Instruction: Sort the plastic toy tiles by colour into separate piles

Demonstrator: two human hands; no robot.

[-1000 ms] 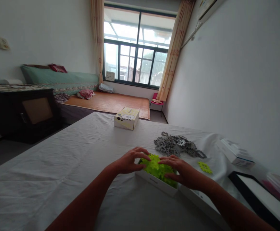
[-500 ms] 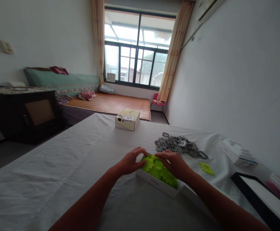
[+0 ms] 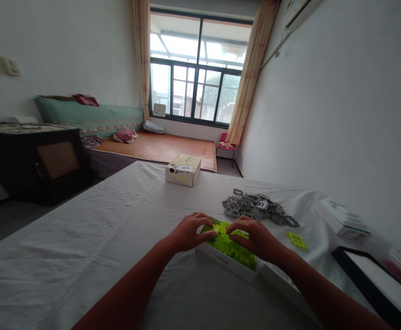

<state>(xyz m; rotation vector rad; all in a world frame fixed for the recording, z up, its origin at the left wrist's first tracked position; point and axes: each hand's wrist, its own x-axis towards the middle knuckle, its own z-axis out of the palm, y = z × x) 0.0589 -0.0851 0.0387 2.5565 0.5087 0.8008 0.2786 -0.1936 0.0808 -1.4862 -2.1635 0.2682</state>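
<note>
A shallow white box [image 3: 226, 265] on the white tablecloth is filled with lime-green toothed pieces [image 3: 233, 247]. My left hand [image 3: 189, 231] lies on the box's left end, fingers curled down onto the green pieces. My right hand [image 3: 255, 237] rests on the pieces from the right, fingers bent and pressing on them. The two hands' fingertips nearly meet over the pile. One loose green piece [image 3: 297, 240] lies on the cloth to the right.
A heap of grey toothed pieces [image 3: 257, 208] lies just beyond the box. A small yellow carton [image 3: 183, 169] stands farther back. White boxes [image 3: 343, 219] and a black-framed board [image 3: 375, 284] lie at the right. A dark cabinet [image 3: 35, 160] and a bed are to the left.
Both hands shifted slightly over the green pieces: they drew together toward the box's far end, then spread back over the pile. The box has stayed where it was.
</note>
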